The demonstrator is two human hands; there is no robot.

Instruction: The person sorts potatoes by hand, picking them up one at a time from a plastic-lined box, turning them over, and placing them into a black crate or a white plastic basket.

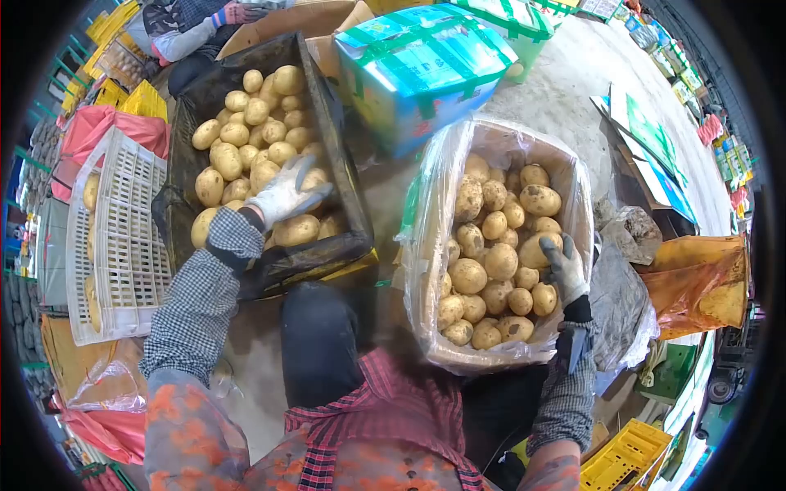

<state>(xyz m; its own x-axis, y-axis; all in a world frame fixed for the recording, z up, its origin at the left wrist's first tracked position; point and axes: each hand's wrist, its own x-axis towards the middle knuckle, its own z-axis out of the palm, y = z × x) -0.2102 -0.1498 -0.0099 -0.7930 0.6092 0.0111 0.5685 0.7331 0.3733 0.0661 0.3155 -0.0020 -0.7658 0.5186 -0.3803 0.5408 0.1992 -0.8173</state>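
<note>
My left hand (pixel 288 195), in a pale work glove, lies over the potatoes (pixel 232 159) in the black-lined crate (pixel 350 196), its fingers spread apart. On the right, my right hand (pixel 565 268), in a grey-palmed glove, is at the right side of a cardboard box (pixel 424 315) lined with clear plastic. Its fingers are apart and touch a potato (pixel 537 250) near the box wall. Several soil-marked potatoes (pixel 500 262) fill that box. The potatoes in the black-lined crate look cleaner.
A white slatted crate (pixel 123 245) leans at the left. Behind the box is a blue carton (pixel 422 69) with green tape. Another person's gloved hand (pixel 237 13) shows at the top left. A yellow crate (pixel 626 458) stands at the lower right, below an orange bag (pixel 696 286).
</note>
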